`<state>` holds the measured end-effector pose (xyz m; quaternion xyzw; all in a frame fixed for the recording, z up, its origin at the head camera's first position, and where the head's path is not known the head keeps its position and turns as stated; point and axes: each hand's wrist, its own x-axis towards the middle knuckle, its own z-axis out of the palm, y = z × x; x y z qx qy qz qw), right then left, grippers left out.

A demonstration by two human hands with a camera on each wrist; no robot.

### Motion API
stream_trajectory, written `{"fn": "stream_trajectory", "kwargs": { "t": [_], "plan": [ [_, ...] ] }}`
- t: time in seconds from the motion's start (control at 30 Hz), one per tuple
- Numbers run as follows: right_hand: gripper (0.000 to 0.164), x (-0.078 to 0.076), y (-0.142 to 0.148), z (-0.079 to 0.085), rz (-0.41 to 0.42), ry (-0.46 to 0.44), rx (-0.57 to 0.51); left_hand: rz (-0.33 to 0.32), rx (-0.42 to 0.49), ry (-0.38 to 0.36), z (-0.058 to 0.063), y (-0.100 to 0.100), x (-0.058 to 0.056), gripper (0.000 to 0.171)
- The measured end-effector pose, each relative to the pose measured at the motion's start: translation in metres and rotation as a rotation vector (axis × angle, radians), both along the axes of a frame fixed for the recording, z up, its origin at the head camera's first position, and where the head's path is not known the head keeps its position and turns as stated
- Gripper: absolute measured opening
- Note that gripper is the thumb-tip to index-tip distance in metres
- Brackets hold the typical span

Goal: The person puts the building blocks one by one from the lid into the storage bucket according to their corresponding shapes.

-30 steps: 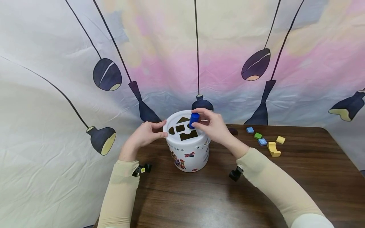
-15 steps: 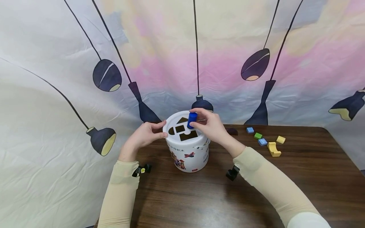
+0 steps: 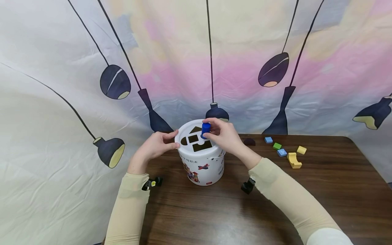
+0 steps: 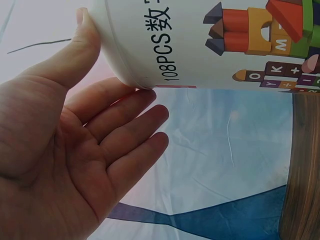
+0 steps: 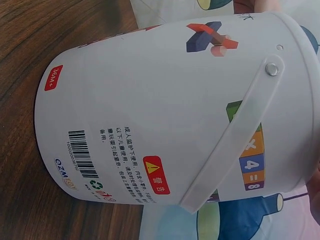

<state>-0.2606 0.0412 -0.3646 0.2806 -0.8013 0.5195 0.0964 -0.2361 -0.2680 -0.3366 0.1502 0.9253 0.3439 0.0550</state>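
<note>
Pastel cloth (image 3: 177,51) printed with dark hanging lamps spreads behind a brown wood table (image 3: 196,211). On it stands a white bucket (image 3: 203,173), upright, its lid (image 3: 185,131) cut with dark holes: triangle, half-round, square, a larger notched one. Right hand (image 3: 228,136): the grip is closed to a pinch, thumb and fingertips on a blue cylinder (image 3: 206,130), which stands nearly upright over the lid, its lower end at a hole; how deep it sits cannot be told. Left hand (image 3: 155,144): the grip is wide, fingers extended, thumb and fingertips touching the bucket's rim from the side. A white handle (image 5: 235,135) slants across the bucket's wall. To the right, well apart from the bucket, lie two blue blocks (image 3: 282,152), a green block (image 3: 277,146), a yellow block (image 3: 301,150) and a yellow arch (image 3: 294,160).
</note>
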Motion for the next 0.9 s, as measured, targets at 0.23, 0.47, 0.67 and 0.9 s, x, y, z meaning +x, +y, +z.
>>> {"fn": "stream_trajectory", "kwargs": {
  "t": [0.23,0.47,0.67,0.9],
  "plan": [
    [0.045,0.0000,-0.0005,0.0001,-0.020,-0.007,0.035,-0.002,0.011,0.000,-0.0006,0.0003,0.0000,0.069],
    [0.046,0.0005,-0.0003,-0.0001,-0.027,-0.014,0.054,-0.002,0.018,-0.008,0.0001,0.0005,0.0005,0.069],
    [0.045,0.0008,-0.0004,-0.0003,-0.026,-0.006,0.059,0.002,-0.002,-0.002,0.0002,0.0001,0.0000,0.069],
    [0.044,0.0015,-0.0009,0.0003,-0.020,0.004,0.059,0.000,0.004,-0.007,0.0002,0.0002,0.0004,0.070]
  ]
}}
